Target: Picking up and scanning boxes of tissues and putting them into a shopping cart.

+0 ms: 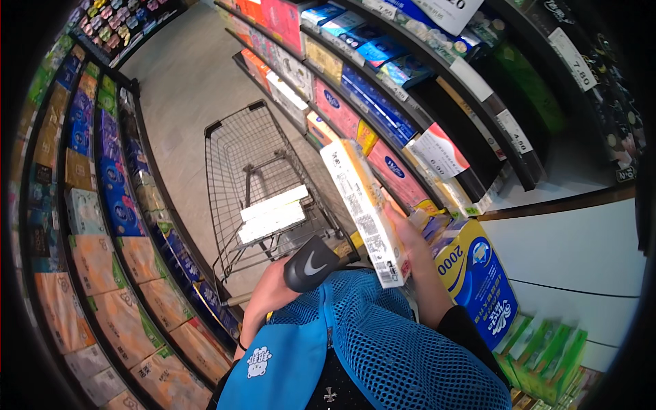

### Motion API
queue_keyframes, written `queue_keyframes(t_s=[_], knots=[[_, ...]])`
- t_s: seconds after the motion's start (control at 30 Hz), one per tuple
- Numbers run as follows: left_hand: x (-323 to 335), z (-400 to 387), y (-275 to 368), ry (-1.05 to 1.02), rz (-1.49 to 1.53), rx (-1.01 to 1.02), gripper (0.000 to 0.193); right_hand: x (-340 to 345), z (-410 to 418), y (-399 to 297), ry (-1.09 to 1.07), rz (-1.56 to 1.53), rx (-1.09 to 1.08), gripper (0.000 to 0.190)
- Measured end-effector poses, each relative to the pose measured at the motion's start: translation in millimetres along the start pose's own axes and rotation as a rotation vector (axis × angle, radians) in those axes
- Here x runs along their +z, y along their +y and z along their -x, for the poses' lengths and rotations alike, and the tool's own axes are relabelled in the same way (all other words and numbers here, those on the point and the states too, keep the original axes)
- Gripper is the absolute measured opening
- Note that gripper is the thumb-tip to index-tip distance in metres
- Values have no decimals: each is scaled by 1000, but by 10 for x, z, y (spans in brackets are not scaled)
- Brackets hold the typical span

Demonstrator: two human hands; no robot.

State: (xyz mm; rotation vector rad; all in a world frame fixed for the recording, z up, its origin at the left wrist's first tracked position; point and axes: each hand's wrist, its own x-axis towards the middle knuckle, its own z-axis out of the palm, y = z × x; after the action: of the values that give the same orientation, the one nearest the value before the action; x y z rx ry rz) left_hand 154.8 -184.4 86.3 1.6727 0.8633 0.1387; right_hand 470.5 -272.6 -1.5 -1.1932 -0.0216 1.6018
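My right hand (407,230) grips a long white-and-yellow package (366,218) by its right side, tilted, with printing and a barcode facing up. My left hand (269,287) is at the handle end of a wire shopping cart (246,154); a black Nike-marked object (311,264) covers part of it, and its fingers are hidden. Bright white packages (272,214) lie in the near end of the cart. The package in my right hand is to the right of the cart, above my blue mesh vest (369,302).
A left shelf holds orange tissue packs (120,318) and blue-purple packs (115,174). The right shelf holds pink packs (397,171), blue packs (376,105) and price tags. A large blue-and-yellow Vinda pack (479,282) and green packs (543,353) stand at lower right. Grey floor (169,97) runs between the shelves.
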Motion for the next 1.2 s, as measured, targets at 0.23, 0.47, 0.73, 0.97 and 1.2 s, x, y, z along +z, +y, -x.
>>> queue_keyframes(t_s=[0.23, 0.47, 0.73, 0.97, 1.2], knots=[[84, 26, 63, -46, -38, 58, 41, 140, -40, -70, 3, 27, -73, 58], [219, 51, 188, -73, -59, 116, 42, 94, -163, -41, -232, -138, -75, 59], [281, 60, 214, -200, -107, 104, 49, 122, -380, -10, -307, -165, -94, 57], [361, 20, 178, -273, -133, 60, 52, 223, -376, -51, -270, -49, -133, 52], [334, 149, -77, -89, 2, 29, 44, 514, -250, -134, -158, 86, -127, 51]])
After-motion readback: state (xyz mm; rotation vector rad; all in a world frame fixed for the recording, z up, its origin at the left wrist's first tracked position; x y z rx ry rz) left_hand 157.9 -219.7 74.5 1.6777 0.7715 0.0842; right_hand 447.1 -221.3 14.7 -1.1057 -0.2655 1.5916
